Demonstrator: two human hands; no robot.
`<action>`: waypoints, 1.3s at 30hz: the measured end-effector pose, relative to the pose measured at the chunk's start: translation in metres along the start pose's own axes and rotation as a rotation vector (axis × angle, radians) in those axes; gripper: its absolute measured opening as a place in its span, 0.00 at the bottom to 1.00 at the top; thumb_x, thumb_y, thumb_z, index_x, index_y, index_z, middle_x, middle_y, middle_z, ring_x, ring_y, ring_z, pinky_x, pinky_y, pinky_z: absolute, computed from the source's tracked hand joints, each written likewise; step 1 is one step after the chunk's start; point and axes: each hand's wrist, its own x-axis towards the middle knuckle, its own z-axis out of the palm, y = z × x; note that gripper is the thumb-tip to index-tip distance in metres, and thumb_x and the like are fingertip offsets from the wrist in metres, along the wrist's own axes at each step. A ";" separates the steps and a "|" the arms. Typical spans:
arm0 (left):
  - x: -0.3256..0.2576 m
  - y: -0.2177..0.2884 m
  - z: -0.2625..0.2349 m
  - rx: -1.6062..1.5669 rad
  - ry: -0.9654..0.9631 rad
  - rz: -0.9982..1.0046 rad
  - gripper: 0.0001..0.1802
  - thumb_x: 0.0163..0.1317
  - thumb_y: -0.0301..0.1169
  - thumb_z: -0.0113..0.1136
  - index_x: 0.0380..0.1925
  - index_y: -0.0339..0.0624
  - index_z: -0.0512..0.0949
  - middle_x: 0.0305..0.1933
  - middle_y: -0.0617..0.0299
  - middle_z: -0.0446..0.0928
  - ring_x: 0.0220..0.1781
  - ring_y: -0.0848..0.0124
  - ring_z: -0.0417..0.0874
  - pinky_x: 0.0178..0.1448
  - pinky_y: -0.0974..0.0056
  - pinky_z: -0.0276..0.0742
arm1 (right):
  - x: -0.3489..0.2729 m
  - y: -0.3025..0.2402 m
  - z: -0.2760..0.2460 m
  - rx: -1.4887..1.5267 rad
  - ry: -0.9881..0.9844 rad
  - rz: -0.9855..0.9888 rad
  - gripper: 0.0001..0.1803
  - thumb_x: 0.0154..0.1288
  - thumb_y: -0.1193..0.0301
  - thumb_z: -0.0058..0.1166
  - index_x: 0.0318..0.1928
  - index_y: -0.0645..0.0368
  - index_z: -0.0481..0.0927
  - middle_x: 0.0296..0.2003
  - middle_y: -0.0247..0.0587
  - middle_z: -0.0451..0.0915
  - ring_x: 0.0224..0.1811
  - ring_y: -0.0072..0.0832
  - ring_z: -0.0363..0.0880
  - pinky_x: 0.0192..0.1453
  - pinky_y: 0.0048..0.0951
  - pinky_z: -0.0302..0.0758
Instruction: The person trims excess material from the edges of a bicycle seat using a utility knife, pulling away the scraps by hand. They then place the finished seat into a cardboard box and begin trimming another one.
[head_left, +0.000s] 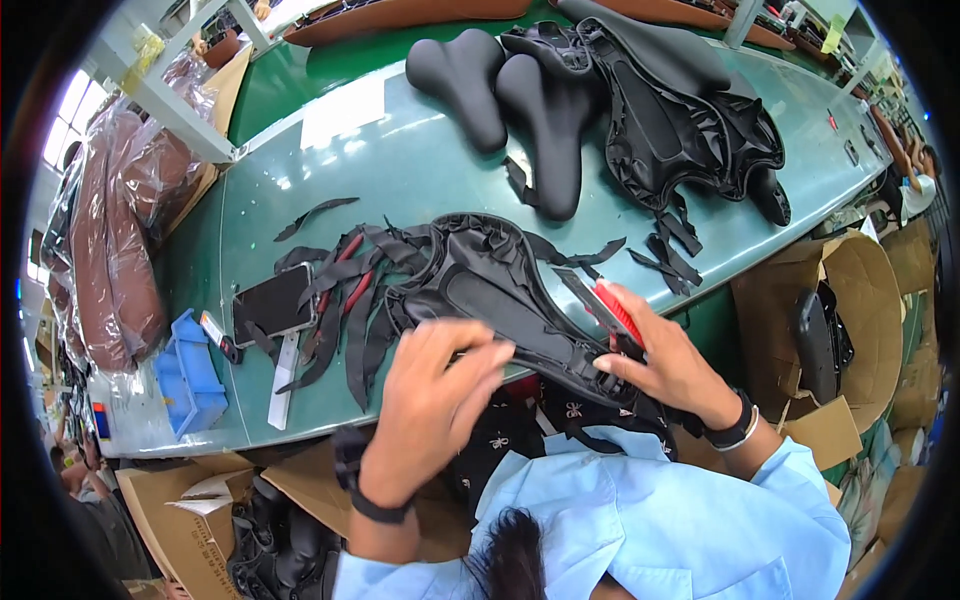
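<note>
Upside down on the green table lies a black bicycle saddle, its hollow underside and gathered cover edge showing. My right hand, at the saddle's right side by its narrow end, is closed round a red utility knife. The knife's grey blade end points up and left, above the saddle's edge. Over the saddle's near left edge is my left hand, fingers curled together and slightly blurred; whatever they may pinch is hidden. Cut black strips lie heaped beside the saddle's left side, partly over red-handled scissors.
More black saddles sit at the far side. A phone, a metal ruler and a blue bin are at left. Loose strips lie to the right. Cardboard boxes holding saddles flank the table's near edge.
</note>
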 end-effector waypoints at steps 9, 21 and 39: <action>0.039 -0.041 0.022 -0.043 -0.341 0.147 0.07 0.52 0.26 0.65 0.29 0.40 0.77 0.40 0.62 0.76 0.45 0.61 0.77 0.50 0.59 0.73 | -0.013 -0.005 -0.010 -0.470 0.174 -0.197 0.37 0.61 0.72 0.61 0.71 0.49 0.63 0.29 0.41 0.75 0.28 0.41 0.77 0.30 0.37 0.73; 0.039 -0.045 0.025 -0.056 -0.259 0.144 0.06 0.55 0.28 0.63 0.28 0.40 0.75 0.33 0.61 0.74 0.40 0.61 0.77 0.41 0.58 0.74 | -0.007 -0.041 -0.013 -0.918 -0.176 -0.367 0.38 0.55 0.75 0.56 0.68 0.38 0.67 0.23 0.37 0.66 0.22 0.31 0.73 0.25 0.33 0.67; 0.079 -0.023 0.068 -0.048 -0.300 -0.182 0.13 0.53 0.34 0.70 0.35 0.40 0.81 0.32 0.58 0.75 0.35 0.60 0.79 0.41 0.58 0.74 | -0.014 -0.003 -0.039 0.382 -0.006 0.294 0.37 0.75 0.70 0.44 0.77 0.52 0.43 0.36 0.39 0.75 0.29 0.24 0.80 0.35 0.27 0.79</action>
